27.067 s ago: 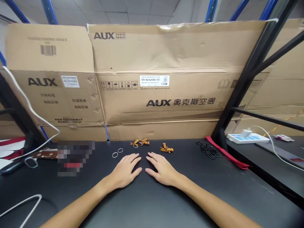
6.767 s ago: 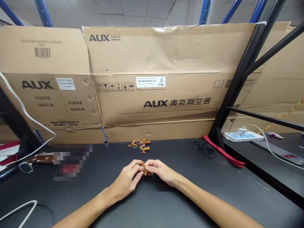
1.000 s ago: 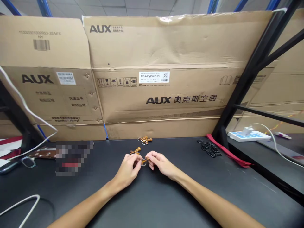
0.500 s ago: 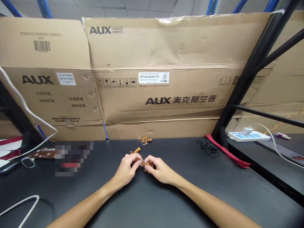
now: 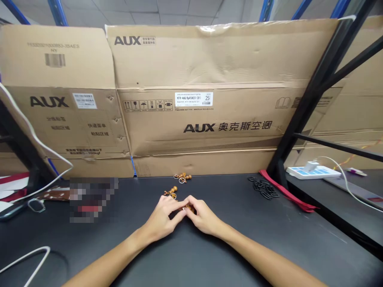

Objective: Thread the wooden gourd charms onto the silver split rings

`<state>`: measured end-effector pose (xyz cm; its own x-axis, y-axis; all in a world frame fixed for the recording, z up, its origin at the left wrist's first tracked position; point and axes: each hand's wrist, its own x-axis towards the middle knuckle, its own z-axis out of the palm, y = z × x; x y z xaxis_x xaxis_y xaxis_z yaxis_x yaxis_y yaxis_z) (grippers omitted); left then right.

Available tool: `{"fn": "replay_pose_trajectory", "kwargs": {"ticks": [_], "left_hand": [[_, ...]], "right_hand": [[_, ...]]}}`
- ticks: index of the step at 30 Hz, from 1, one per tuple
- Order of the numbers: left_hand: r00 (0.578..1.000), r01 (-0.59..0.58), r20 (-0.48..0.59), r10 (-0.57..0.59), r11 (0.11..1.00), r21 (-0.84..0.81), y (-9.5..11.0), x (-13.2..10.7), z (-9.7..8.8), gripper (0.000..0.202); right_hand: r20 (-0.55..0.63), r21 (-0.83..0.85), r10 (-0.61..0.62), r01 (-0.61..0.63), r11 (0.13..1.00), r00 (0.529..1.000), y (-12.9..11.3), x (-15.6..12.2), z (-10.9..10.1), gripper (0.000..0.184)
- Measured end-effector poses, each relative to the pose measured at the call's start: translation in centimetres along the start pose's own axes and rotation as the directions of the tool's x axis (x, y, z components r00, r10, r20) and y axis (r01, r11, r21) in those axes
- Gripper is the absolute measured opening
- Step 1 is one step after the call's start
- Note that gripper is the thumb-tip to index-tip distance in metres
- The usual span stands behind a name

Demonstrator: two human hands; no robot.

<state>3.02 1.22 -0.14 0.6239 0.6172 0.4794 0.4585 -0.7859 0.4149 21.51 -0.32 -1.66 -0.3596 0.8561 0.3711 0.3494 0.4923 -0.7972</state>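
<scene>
Head-worn view, facing forward (and down)

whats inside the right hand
Inside the right hand, a few brown beads show at the pinch; anything deeper is covered by the hand itself and cannot be seen.

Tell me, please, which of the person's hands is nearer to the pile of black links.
Right: the right hand is left of the pile of black links and lower in view, while the left hand is farther left, beyond the right hand.
</scene>
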Motion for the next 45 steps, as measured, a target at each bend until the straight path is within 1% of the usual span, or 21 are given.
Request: {"fn": "replay_pose_trajectory", "kwargs": {"ticks": [3, 8, 11, 14, 18, 24, 29, 33, 36, 39, 43, 45], "left_hand": [[1.0, -0.021, 0.007, 0.02, 1.0, 0.018, 0.25, -0.16, 0.0, 0.039], [0.997, 0.057, -0.053, -0.058, 0.998, -0.017, 0.31, -0.27, 0.17, 0.023], [0.996, 0.075, -0.048, -0.075, 0.997, -0.003, 0.16, -0.27, 0.25, 0.018], [0.994, 0.098, -0.039, -0.099, 0.995, -0.011, -0.08, -0.2, 0.29, 0.014], [0.991, 0.131, -0.032, -0.133, 0.989, -0.061, -0.11, -0.02, 0.16, 0.012], [0.995, 0.099, -0.023, -0.102, 0.99, -0.101, 0.22, 0.12, -0.26, 0.013], [0.994, 0.108, -0.009, -0.109, 0.992, -0.067, 0.08, 0.08, -0.25, 0.018], [0.996, 0.085, -0.013, -0.085, 0.996, -0.029, 0.11, 0.09, -0.29, 0.022], [0.997, 0.074, -0.011, -0.074, 0.997, -0.019, 0.14, 0.15, -0.32, 0.02], [0.997, 0.079, -0.019, -0.079, 0.997, -0.007, 0.03, 0.2, -0.24, 0.018], [0.994, 0.103, -0.036, -0.103, 0.995, 0.006, -0.21, 0.24, -0.04, 0.016], [0.99, 0.129, -0.051, -0.129, 0.992, 0.0, -0.29, 0.27, 0.0, 0.016]], "right_hand": [[-0.019, 0.013, 0.005, -0.005, 1.0, 1.0, -0.15, 0.04, -0.05, 0.011], [-0.055, 0.049, 0.013, -0.011, 0.999, 0.998, -0.29, 0.04, -0.06, 0.009], [-0.071, 0.067, 0.013, -0.009, 0.998, 0.997, -0.35, 0.03, -0.03, 0.009], [-0.083, 0.076, 0.04, -0.034, 0.997, 0.996, -0.31, 0.04, -0.03, 0.01], [-0.065, 0.158, 0.062, -0.051, 0.986, 0.996, -0.1, 0.1, -0.03, 0.012], [-0.06, 0.312, 0.082, -0.059, 0.948, 0.995, 0.4, 0.18, 0.03, 0.016], [-0.081, 0.316, 0.078, -0.049, 0.948, 0.994, 0.51, 0.16, 0.0, 0.015], [-0.092, 0.331, 0.061, -0.027, 0.943, 0.994, 0.48, 0.2, -0.09, 0.012], [-0.096, 0.309, 0.065, -0.033, 0.95, 0.993, 0.44, 0.19, -0.12, 0.011], [-0.12, 0.246, 0.054, -0.023, 0.969, 0.991, 0.31, 0.11, -0.13, 0.008], [-0.138, 0.081, -0.021, 0.032, 0.996, 0.99, -0.17, -0.07, -0.23, 0.002], [-0.121, -0.018, -0.074, 0.072, 0.997, 0.99, -0.4, -0.16, -0.34, 0.007]]}}
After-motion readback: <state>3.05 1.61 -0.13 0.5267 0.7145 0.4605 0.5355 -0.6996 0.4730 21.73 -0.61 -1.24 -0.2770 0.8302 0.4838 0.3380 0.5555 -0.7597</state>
